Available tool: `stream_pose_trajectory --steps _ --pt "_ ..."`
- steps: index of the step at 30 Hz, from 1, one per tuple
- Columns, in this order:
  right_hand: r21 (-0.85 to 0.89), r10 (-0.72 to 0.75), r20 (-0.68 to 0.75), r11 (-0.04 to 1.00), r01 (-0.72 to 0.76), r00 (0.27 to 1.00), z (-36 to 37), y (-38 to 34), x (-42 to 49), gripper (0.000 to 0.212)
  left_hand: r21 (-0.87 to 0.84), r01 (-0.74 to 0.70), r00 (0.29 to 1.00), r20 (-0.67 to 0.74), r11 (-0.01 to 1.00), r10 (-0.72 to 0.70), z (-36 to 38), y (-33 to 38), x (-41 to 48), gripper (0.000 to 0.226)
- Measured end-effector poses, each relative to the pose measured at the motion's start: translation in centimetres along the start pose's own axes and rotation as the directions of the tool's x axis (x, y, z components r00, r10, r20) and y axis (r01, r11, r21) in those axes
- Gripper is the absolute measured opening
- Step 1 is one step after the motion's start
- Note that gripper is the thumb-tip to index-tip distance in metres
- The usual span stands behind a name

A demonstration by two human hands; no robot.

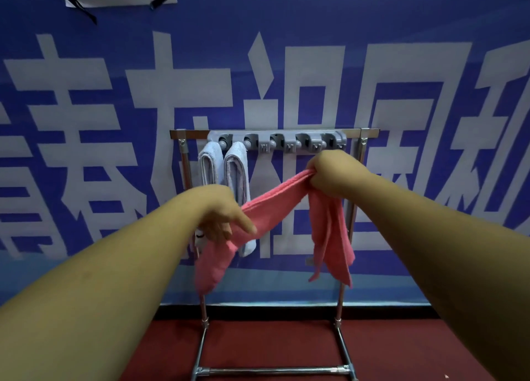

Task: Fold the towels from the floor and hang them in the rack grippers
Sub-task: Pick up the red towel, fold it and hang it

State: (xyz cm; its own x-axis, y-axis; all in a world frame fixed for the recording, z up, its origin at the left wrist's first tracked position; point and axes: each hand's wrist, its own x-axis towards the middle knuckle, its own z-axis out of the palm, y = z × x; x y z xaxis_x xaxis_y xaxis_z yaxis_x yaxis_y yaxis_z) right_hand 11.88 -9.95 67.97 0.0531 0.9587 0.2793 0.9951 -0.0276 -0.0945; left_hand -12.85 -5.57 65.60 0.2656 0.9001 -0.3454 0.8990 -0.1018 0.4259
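A pink towel (275, 200) stretches between my two hands in front of the rack. My left hand (223, 217) holds its lower left part, and one end hangs down below that hand. My right hand (329, 177) grips the bunched upper part just below the grey gripper strip (276, 142), with the other end hanging beneath it. Two folded white towels (223, 177) hang side by side from the two leftmost grippers. The three grippers to their right hold nothing.
The metal rack frame (341, 294) stands on a red floor (272, 343) against a blue wall banner with large white characters. Its base bar (272, 370) runs across the bottom of the view.
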Motion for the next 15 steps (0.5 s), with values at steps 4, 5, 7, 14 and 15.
stream_pose_trajectory --steps 4,5,7,14,15 --pt "0.034 -0.069 -0.008 0.997 0.069 0.998 -0.8 -0.9 -0.2 0.021 0.485 0.024 0.961 -0.251 0.874 0.113 2.2 1.9 1.2 0.041" --pt "0.033 -0.081 -0.007 0.996 0.081 0.997 -0.9 -1.1 -0.4 0.021 0.512 0.026 0.951 -0.278 0.859 0.137 2.7 2.2 1.5 0.035" --pt "0.037 -0.091 0.008 0.995 0.091 0.996 -1.0 -1.1 -0.8 0.021 0.493 -0.038 0.949 -0.255 0.869 0.186 3.3 2.8 1.9 0.029" --pt "0.005 -0.083 0.079 0.997 0.083 0.993 -0.5 -0.9 -1.4 0.027 -0.029 -0.468 0.846 -0.302 0.883 0.439 5.8 6.2 1.1 0.044" --pt "0.001 -0.082 0.078 0.997 0.082 0.994 -0.6 -1.0 -1.4 0.025 -0.058 -0.482 0.836 -0.328 0.874 0.439 6.1 6.8 1.1 0.035"
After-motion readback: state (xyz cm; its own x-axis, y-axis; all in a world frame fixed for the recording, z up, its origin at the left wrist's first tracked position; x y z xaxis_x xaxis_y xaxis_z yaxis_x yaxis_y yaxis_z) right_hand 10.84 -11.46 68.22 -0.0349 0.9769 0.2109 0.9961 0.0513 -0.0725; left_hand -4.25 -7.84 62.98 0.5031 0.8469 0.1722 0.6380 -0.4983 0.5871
